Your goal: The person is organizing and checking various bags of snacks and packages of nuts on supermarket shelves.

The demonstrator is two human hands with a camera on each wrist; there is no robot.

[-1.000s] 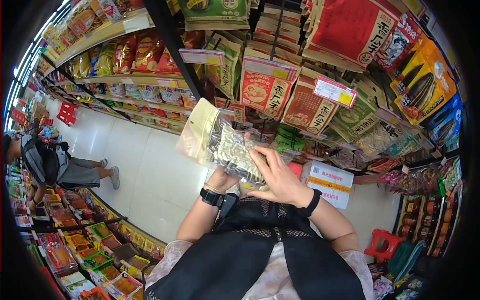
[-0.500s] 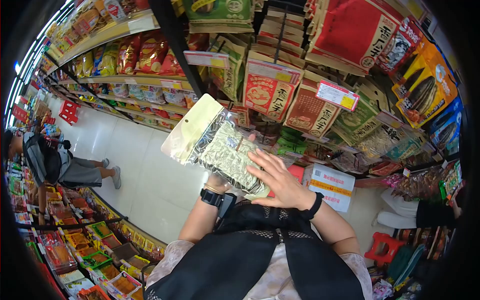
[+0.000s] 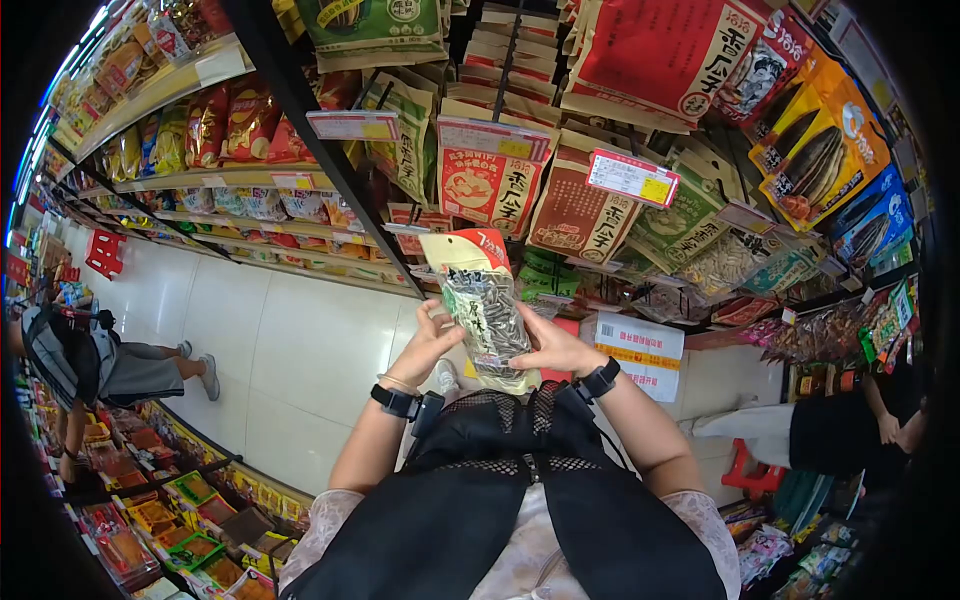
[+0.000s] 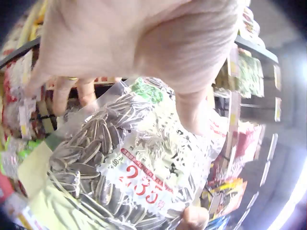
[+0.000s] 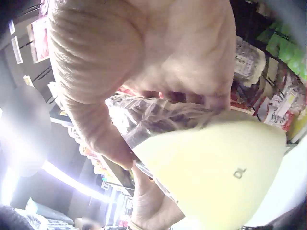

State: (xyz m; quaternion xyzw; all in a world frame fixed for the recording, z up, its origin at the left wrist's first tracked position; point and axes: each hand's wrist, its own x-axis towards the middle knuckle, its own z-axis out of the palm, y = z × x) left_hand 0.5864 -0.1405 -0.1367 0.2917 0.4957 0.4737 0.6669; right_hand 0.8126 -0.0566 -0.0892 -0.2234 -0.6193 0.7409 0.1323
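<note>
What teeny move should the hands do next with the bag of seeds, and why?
I'd probably curl the left hand round the near edge of the seed bag. The right hand already grips the other side, thumb in front, while the left fingers are spread loosely beside the bag. Holding both sides should keep it steadier.

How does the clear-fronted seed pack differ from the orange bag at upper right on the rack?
Position: the seed pack is held by the right hand; the orange bag is on the rack.
Look: the seed pack shows loose seeds through clear film; the orange bag has large printed seeds.
Shared: both show dark, striped seeds.
</note>
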